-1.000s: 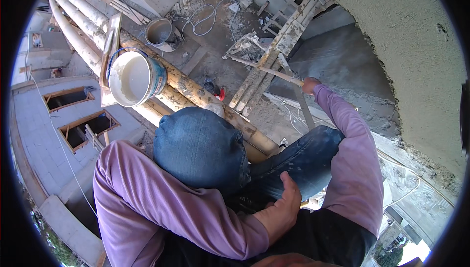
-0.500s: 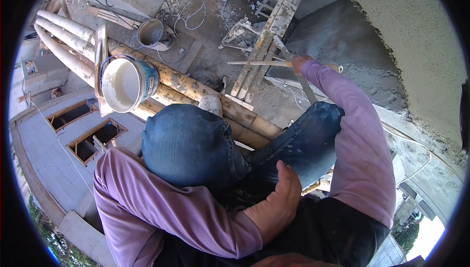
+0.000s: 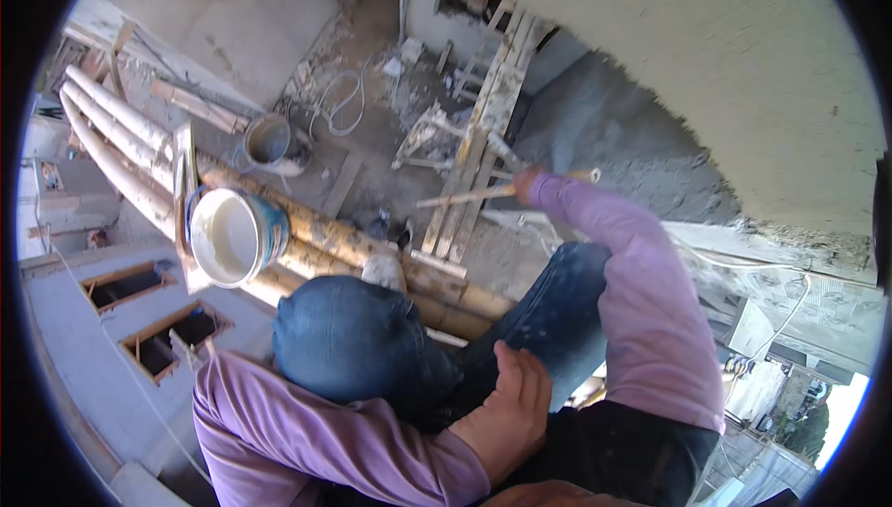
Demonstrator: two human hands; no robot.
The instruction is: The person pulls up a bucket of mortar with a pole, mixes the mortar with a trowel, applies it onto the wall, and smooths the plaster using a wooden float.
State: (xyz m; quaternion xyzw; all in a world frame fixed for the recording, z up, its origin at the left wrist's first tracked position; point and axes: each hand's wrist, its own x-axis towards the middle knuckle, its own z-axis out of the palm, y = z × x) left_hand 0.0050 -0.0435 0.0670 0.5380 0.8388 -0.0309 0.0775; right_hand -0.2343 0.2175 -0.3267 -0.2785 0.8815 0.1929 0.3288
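Note:
My right hand (image 3: 527, 186), at the end of a stretched-out arm, is closed around a thin pale pole (image 3: 465, 197) where it crosses a wooden slat (image 3: 502, 151). The hand is small in the picture, and its exact grip on the two pieces is hard to make out. Over my lap, my left hand (image 3: 509, 409) has its thumb raised away from loosely bent fingers, with nothing visible in it. It is close to my jeans-covered leg (image 3: 530, 321). A bucket with whitish contents (image 3: 228, 237) stands to the left, beyond both hands' reach at this moment.
Thick bamboo poles (image 3: 316, 219) run diagonally below my legs. A narrow plank walkway (image 3: 488, 107) extends ahead at lower level. Another bucket (image 3: 267, 143), a pale hose (image 3: 344, 103) and rubble lie on the floor below. A rough plastered wall (image 3: 743, 70) rises at the right.
The view has shifted, showing more of the plastered wall at upper right. My right hand appears farther left and lower, still on the pole. My left hand stays over my lap.

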